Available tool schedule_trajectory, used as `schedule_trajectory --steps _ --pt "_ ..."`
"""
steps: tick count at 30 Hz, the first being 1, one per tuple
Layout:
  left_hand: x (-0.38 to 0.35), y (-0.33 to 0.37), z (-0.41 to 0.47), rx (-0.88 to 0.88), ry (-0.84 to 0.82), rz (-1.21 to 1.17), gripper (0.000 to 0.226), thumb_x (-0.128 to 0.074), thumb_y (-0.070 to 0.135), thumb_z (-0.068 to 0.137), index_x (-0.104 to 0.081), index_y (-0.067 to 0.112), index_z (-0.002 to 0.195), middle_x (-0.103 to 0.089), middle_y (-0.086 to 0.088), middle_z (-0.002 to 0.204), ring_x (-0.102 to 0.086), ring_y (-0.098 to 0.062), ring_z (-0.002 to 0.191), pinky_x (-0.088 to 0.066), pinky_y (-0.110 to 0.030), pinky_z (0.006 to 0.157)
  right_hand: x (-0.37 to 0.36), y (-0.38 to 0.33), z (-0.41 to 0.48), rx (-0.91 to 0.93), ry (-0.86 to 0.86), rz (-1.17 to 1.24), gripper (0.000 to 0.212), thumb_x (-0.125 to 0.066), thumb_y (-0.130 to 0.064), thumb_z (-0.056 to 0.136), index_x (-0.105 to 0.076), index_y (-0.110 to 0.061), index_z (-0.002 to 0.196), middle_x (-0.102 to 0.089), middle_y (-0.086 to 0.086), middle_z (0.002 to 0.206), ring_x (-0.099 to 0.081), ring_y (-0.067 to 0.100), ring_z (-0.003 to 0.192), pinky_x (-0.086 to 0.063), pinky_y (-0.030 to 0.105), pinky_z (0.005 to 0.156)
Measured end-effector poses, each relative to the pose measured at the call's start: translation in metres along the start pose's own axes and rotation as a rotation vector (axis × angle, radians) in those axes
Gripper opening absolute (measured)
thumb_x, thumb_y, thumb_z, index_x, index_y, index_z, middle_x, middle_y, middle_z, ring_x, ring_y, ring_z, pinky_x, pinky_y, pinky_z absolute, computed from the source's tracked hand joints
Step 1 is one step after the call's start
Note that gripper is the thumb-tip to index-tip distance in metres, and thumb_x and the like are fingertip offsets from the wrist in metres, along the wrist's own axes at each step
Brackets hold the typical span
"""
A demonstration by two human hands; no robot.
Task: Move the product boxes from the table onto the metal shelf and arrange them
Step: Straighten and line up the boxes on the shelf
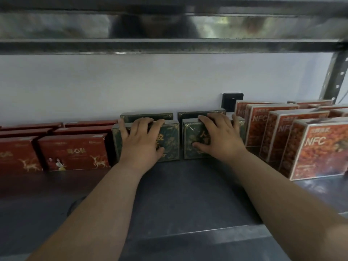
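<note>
Boxes (171,139) part-hidden under left hand (140,140), right hand (218,137)

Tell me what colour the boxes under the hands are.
Dark green boxes with gold patterns; head view shows them best.

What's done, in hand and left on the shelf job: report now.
Done: red deer-printed boxes and orange NFC boxes stand in rows on the grey metal shelf. In hand: the left hand grips the left dark green box, the right hand the right dark green box, before a rear green pair. Left: probably squaring these; the table is out of view, so remaining stock is unknown.
</note>
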State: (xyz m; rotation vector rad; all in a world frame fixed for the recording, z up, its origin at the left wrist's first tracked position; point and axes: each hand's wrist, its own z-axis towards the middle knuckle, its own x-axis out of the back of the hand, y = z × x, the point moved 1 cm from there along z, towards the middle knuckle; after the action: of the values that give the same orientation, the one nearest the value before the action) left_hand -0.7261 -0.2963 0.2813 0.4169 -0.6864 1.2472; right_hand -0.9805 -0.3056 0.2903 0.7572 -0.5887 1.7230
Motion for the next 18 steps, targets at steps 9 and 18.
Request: schedule_trajectory --steps 9,18 --pt "-0.0033 -0.0003 -0.0002 -0.01 0.016 0.015 0.083 -0.077 0.042 0.074 -0.042 0.026 0.147 -0.044 -0.008 0.139 -0.035 -0.031 0.136 0.007 -0.068 0.115 -0.0035 0.0064 -0.0003 0.028 0.036 0.026 0.089 -0.069 -0.069 0.076 -0.041 -0.027 0.15 -0.046 0.005 0.147 -0.036 0.029 0.141 -0.001 0.057 0.12" --pt "-0.0033 -0.0022 -0.0001 0.002 0.024 0.012 0.083 -0.077 0.041 0.072 -0.042 0.026 0.146 -0.044 -0.007 0.138 -0.036 -0.031 0.135 0.006 -0.068 0.114 -0.0064 0.0096 0.0037 0.04 0.052 0.047 0.089 -0.07 -0.068 0.076 -0.042 -0.027 0.15 -0.045 0.006 0.148 -0.035 0.029 0.142 0.0 0.056 0.12"
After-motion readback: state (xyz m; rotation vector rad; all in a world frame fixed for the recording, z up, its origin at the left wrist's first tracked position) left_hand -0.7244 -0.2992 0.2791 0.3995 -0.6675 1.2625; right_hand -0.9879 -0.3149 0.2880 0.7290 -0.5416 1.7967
